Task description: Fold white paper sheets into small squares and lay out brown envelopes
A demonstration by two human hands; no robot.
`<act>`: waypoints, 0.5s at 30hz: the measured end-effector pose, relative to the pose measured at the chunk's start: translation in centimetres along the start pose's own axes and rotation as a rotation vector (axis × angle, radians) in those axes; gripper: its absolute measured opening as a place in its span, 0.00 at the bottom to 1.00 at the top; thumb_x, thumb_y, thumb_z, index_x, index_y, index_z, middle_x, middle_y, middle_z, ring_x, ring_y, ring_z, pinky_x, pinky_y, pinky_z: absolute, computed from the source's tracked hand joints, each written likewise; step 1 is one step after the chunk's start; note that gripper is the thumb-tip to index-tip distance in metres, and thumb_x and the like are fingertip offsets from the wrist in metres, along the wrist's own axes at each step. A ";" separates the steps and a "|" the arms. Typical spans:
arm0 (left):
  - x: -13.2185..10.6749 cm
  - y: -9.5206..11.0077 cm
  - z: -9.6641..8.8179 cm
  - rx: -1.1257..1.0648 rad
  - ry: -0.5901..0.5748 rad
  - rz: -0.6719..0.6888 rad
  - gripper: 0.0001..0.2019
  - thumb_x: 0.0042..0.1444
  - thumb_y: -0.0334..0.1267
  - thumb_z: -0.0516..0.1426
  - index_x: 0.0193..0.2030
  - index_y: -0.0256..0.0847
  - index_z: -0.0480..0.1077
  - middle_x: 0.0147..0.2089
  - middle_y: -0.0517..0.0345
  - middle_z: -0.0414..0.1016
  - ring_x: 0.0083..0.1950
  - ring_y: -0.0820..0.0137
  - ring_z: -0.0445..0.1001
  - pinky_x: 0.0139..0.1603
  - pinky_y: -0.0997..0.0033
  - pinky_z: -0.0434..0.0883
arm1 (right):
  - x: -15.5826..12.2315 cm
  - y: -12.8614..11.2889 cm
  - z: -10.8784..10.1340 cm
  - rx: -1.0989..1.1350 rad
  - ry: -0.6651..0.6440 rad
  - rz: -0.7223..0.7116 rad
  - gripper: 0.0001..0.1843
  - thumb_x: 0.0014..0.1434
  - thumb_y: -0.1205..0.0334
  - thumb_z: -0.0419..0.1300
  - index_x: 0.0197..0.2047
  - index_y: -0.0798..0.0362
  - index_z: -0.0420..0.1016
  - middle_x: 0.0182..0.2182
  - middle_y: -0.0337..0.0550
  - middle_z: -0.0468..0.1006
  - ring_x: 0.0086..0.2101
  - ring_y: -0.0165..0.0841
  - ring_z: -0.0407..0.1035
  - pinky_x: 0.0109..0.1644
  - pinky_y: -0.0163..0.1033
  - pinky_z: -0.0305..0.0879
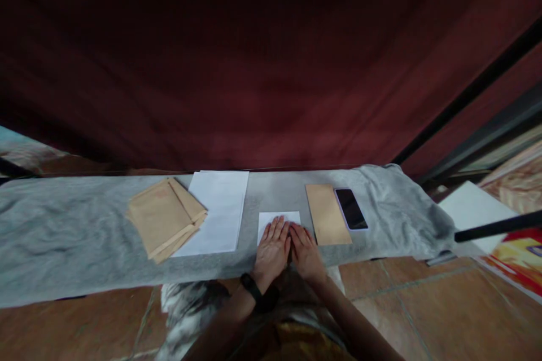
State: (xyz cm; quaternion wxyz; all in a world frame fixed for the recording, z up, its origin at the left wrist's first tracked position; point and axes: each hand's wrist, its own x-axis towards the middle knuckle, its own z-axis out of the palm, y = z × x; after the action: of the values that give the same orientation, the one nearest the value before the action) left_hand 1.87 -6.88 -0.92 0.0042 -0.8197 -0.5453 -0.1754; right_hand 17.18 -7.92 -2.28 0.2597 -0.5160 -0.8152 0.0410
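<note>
A small white sheet of paper (pixel 265 219), perhaps folded, lies on the grey cloth-covered surface in front of me. My left hand (pixel 274 245) presses flat on it with fingers stretched out, and there is a dark band on that wrist. Close beside it, my right hand (pixel 305 251) rests at the paper's right side, fingers extended and pointing toward the left hand. Both hands cover much of the sheet, so its lower part is hidden. Just right of my right hand lies a single brown paper envelope (pixel 328 214).
Larger white sheets (pixel 224 203) lie to the left, partly under a fanned pile of brown envelopes (pixel 163 217). A phone (pixel 351 208) with a pale purple edge sits beyond the single envelope. Dark red fabric (pixel 262 96) rises behind the grey cloth (pixel 63 231).
</note>
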 end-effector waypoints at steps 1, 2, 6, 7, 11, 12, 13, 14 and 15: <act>0.5 -0.2 0.2 -0.006 -0.013 0.017 0.25 0.69 0.37 0.44 0.72 0.41 0.56 0.73 0.51 0.59 0.74 0.61 0.55 0.73 0.50 0.57 | -0.1 -0.1 0.1 -0.032 -0.008 -0.002 0.29 0.66 0.70 0.47 0.69 0.58 0.60 0.64 0.54 0.67 0.65 0.40 0.59 0.69 0.54 0.59; 0.9 -0.4 0.4 -0.010 -0.026 0.033 0.25 0.69 0.38 0.44 0.71 0.42 0.57 0.73 0.52 0.59 0.74 0.62 0.55 0.73 0.50 0.56 | -0.2 -0.2 0.1 -0.055 -0.010 -0.008 0.29 0.66 0.70 0.47 0.70 0.58 0.60 0.65 0.54 0.67 0.65 0.40 0.59 0.69 0.54 0.58; 1.6 -1.0 1.0 0.003 -0.037 0.058 0.24 0.69 0.39 0.46 0.71 0.45 0.58 0.73 0.54 0.58 0.75 0.61 0.53 0.74 0.48 0.54 | -1.3 -0.4 -0.4 -0.091 0.025 -0.026 0.27 0.69 0.66 0.48 0.69 0.57 0.60 0.64 0.53 0.68 0.66 0.40 0.58 0.69 0.55 0.57; 1.7 -1.0 1.1 0.009 -0.035 0.050 0.24 0.69 0.39 0.46 0.70 0.44 0.59 0.73 0.53 0.58 0.75 0.60 0.53 0.74 0.47 0.54 | -1.8 -0.3 -0.6 -0.098 0.028 -0.027 0.27 0.69 0.66 0.48 0.70 0.57 0.59 0.64 0.52 0.68 0.66 0.40 0.58 0.70 0.54 0.57; 2.2 -0.4 1.2 -0.002 -0.059 0.055 0.24 0.69 0.40 0.45 0.70 0.43 0.60 0.73 0.54 0.59 0.75 0.58 0.52 0.74 0.46 0.52 | -3.8 0.0 -1.2 -0.121 -0.011 -0.049 0.30 0.69 0.66 0.49 0.73 0.57 0.52 0.66 0.52 0.66 0.66 0.40 0.58 0.69 0.55 0.59; 2.4 -0.2 1.3 -0.016 -0.075 0.078 0.23 0.69 0.40 0.45 0.70 0.44 0.60 0.73 0.56 0.59 0.75 0.59 0.52 0.74 0.46 0.52 | -4.3 0.1 -1.2 -0.120 -0.017 -0.059 0.31 0.69 0.66 0.49 0.73 0.58 0.50 0.66 0.53 0.66 0.66 0.40 0.58 0.69 0.55 0.59; 2.7 0.0 1.3 -0.031 -0.090 0.103 0.23 0.70 0.40 0.44 0.70 0.44 0.60 0.73 0.57 0.58 0.75 0.60 0.52 0.74 0.47 0.51 | -4.7 0.1 -1.2 -0.118 -0.018 -0.066 0.32 0.69 0.66 0.49 0.74 0.58 0.49 0.66 0.53 0.65 0.66 0.41 0.58 0.69 0.56 0.60; 3.0 0.1 1.3 -0.042 -0.104 0.124 0.24 0.70 0.40 0.44 0.70 0.45 0.59 0.74 0.58 0.58 0.75 0.61 0.52 0.75 0.47 0.51 | -5.1 0.2 -1.2 -0.117 -0.016 -0.072 0.32 0.69 0.66 0.48 0.74 0.58 0.48 0.66 0.53 0.65 0.66 0.41 0.58 0.68 0.56 0.61; 3.3 0.3 1.4 -0.050 -0.113 0.137 0.24 0.70 0.40 0.43 0.70 0.45 0.59 0.74 0.58 0.57 0.75 0.61 0.51 0.75 0.47 0.50 | -5.3 0.2 -1.2 -0.116 -0.016 -0.076 0.33 0.68 0.67 0.48 0.74 0.58 0.48 0.66 0.53 0.65 0.66 0.41 0.57 0.68 0.56 0.62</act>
State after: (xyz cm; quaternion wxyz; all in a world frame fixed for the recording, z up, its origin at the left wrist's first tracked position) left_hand 3.64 -3.75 -1.23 -0.0351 -0.8636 -0.4827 -0.1417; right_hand 19.73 -12.66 -3.33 0.2241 -0.4986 -0.8373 -0.0119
